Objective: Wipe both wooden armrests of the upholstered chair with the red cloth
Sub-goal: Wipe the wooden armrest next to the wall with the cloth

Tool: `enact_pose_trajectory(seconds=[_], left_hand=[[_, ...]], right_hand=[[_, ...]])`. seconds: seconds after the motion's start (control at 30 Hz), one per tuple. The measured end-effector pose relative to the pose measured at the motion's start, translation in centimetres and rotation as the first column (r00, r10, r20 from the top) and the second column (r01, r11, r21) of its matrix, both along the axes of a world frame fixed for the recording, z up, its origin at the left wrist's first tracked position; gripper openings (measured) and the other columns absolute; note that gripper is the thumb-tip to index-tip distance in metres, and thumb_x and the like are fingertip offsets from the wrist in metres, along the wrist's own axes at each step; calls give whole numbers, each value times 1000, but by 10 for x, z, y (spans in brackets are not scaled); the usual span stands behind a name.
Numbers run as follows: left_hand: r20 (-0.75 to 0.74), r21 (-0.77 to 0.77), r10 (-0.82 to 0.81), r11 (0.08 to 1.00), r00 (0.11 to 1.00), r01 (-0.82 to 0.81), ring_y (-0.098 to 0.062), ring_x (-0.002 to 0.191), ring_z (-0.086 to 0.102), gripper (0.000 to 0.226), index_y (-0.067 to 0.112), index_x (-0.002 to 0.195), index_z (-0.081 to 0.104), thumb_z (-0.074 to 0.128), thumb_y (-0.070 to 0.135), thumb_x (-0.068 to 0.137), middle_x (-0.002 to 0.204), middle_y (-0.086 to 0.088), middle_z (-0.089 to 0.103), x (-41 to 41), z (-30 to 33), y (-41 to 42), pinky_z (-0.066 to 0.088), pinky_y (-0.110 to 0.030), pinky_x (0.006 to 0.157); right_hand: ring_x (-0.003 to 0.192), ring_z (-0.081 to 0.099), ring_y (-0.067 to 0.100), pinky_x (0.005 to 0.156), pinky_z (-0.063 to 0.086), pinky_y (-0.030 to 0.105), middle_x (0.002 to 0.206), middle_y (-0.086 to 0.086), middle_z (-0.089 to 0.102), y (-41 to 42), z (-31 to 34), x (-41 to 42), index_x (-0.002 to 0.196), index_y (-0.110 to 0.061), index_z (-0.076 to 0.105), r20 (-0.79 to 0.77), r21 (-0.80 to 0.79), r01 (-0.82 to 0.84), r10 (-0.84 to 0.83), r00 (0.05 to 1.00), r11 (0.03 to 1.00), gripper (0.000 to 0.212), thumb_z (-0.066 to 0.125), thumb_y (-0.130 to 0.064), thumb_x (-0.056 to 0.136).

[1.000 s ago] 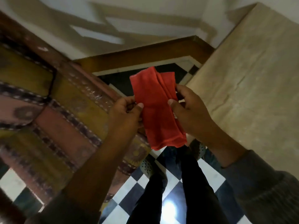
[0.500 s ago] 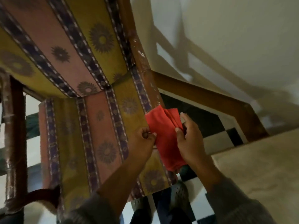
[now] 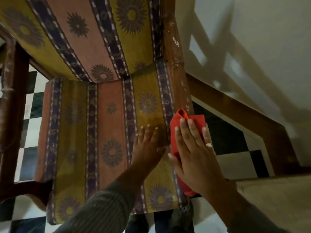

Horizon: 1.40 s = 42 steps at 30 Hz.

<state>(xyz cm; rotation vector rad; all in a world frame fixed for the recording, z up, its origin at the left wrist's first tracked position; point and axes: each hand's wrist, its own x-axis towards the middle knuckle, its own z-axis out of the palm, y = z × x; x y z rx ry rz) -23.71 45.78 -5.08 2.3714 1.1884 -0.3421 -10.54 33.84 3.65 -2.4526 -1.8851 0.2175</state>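
The upholstered chair (image 3: pixel 104 115) fills the left and centre, with yellow, pink and purple striped fabric. Its right wooden armrest (image 3: pixel 176 64) runs down the seat's right side, glossy with pale specks. The red cloth (image 3: pixel 196 121) lies folded over the near part of that armrest. My right hand (image 3: pixel 191 153) presses flat on the cloth with fingers spread. My left hand (image 3: pixel 148 145) rests flat and open on the seat cushion beside the armrest, holding nothing. The left wooden armrest (image 3: pixel 10 101) stands dark at the left edge.
A black-and-white checkered floor (image 3: pixel 235 140) shows under and around the chair. A wooden skirting board (image 3: pixel 235 106) runs along the white wall at right. A beige surface (image 3: pixel 276 195) lies at lower right. My feet (image 3: pixel 183 214) stand just in front of the seat.
Both hands held the folded cloth in the air before. Now my right hand has laid it on the right armrest, and my left hand has let go and rests on the seat.
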Motion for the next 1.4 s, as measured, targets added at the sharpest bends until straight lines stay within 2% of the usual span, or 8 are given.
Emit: enact_pose_trajectory(seconds=[0.1,0.23,0.37,0.47,0.6,1.03,1.23,1.4], left_hand=[[-50,93,-106,990,993,110,-34,153,-15,94,24,159,-3,11,78,84,167,-10,-12,3,-25,17,-4,-52,123],[-8,185,-175,967,984,174,-38,153,4,93,20,159,13,15,80,87,167,-14,5,3,-48,23,9,-60,123],[26,225,-169,961,985,159,-33,155,7,90,22,159,15,23,80,89,168,-11,11,-1,-66,19,15,-59,122],[50,232,-165,961,985,149,-32,155,7,90,23,159,15,25,80,89,168,-10,11,-2,-69,20,14,-58,122],[78,255,-169,956,983,144,-31,155,6,88,24,159,16,25,78,90,168,-9,11,-4,-72,19,13,-57,123],[94,315,-176,939,980,138,-34,154,13,87,21,157,23,27,76,90,166,-13,18,-4,-71,19,15,-58,122],[94,307,-170,942,981,134,-34,154,11,87,21,157,21,30,75,90,166,-12,16,-4,-71,18,15,-58,122],[100,278,-134,955,986,102,-31,155,7,88,23,158,18,22,78,89,168,-9,12,-3,-74,16,12,-57,123]], right_hand=[[155,-1,27,125,5,51,167,13,5,-2,-7,3,157,-8,12,-94,39,51,-48,994,998,85,38,-60,94],[155,3,29,121,21,52,167,12,6,-1,-5,0,157,-8,12,-199,67,174,-158,967,982,80,40,-52,96],[154,2,27,119,32,53,161,0,-25,10,0,2,148,-29,-28,-369,-65,373,-370,853,925,70,15,-56,100],[152,-3,32,120,23,56,161,10,-20,12,0,3,152,-17,-20,-198,-47,359,-361,911,932,68,16,-49,102],[153,1,39,119,19,60,165,20,2,9,-7,4,156,-6,8,17,57,53,-54,998,997,64,21,-39,102],[154,4,33,122,21,47,166,19,-3,31,-6,9,155,-8,-6,-193,41,296,-283,940,954,74,31,-42,101],[153,1,39,122,16,55,165,24,2,16,-8,1,155,0,7,105,-30,96,-92,990,995,73,30,-43,100],[154,-3,34,124,14,55,166,20,2,37,-8,12,156,-2,9,158,-59,-10,19,987,998,71,29,-44,102]])
